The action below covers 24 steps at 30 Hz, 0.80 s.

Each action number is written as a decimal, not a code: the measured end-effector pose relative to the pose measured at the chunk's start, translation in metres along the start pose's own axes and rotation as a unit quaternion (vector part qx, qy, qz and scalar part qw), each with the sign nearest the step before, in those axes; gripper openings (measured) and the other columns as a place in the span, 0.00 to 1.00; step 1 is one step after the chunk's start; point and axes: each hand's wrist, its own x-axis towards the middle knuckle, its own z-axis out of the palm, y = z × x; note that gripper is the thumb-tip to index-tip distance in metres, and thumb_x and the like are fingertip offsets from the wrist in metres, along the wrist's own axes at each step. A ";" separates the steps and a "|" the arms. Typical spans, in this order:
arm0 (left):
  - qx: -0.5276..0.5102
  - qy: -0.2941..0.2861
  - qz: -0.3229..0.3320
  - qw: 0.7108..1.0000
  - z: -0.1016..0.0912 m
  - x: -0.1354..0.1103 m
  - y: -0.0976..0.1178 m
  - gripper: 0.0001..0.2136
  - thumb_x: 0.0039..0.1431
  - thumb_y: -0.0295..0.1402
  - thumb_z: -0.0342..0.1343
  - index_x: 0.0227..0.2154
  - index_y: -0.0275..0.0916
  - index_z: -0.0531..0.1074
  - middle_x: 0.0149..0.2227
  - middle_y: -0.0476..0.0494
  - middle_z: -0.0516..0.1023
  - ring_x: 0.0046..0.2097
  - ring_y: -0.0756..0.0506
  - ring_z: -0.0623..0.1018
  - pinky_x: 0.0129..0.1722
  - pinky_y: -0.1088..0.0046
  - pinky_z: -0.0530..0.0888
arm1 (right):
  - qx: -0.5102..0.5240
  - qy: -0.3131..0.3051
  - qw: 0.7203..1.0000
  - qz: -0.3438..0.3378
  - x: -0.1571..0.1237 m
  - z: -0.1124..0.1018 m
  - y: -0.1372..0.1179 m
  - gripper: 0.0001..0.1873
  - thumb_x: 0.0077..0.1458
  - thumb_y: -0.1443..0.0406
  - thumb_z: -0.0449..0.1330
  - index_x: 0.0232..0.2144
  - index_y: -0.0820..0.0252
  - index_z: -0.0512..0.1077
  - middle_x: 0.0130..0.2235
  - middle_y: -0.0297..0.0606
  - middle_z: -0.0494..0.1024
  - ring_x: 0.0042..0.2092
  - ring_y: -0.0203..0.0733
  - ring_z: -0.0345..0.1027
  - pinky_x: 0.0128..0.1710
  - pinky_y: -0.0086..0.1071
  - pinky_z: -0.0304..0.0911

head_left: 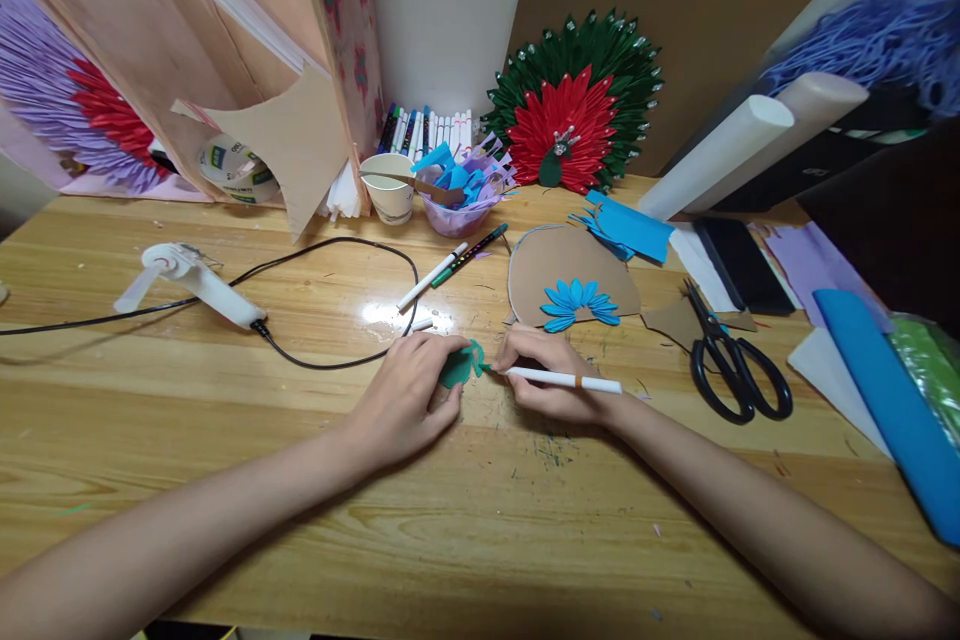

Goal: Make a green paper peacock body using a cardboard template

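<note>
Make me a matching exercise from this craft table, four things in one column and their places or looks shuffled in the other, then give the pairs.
1. Green cutout
2. Brown-banded white pen
3. Scissors
4. Blue petals

A. On rounded cardboard
B. Held by the left hand
C. Black-handled
D. Held by the right hand

Pairs: 1-B, 2-D, 3-C, 4-A

On the table (300, 540), left side, I log a white glue gun (214, 295), black cord (345, 239) looped to its right. At right: black-handled scissors (714, 332), blades toward the back. Behind, I note a paper cup (394, 208) beside a bowl (454, 217) of blue and purple scraps (450, 182); red-and-green paper peacock (574, 115) upright; two rolls (720, 155) tilted, back right.
</note>
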 end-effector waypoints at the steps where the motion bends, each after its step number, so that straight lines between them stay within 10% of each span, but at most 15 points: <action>1: 0.000 0.001 0.001 1.000 0.000 0.000 0.000 0.18 0.56 0.27 0.50 0.50 0.41 0.60 0.45 0.41 0.71 0.48 0.41 0.68 0.48 0.60 0.66 | 0.001 0.001 1.000 0.003 0.000 0.000 0.000 0.10 0.43 0.76 0.53 0.27 0.58 0.65 0.29 0.35 0.71 0.31 0.39 0.65 0.32 0.32 0.61; 24: 0.004 -0.004 0.003 1.000 -0.001 0.000 0.000 0.17 0.56 0.27 0.51 0.49 0.39 0.60 0.45 0.42 0.70 0.48 0.43 0.67 0.49 0.62 0.66 | 0.021 0.004 0.999 0.032 -0.001 0.001 0.002 0.08 0.46 0.74 0.54 0.29 0.58 0.67 0.31 0.35 0.73 0.32 0.38 0.66 0.33 0.30 0.61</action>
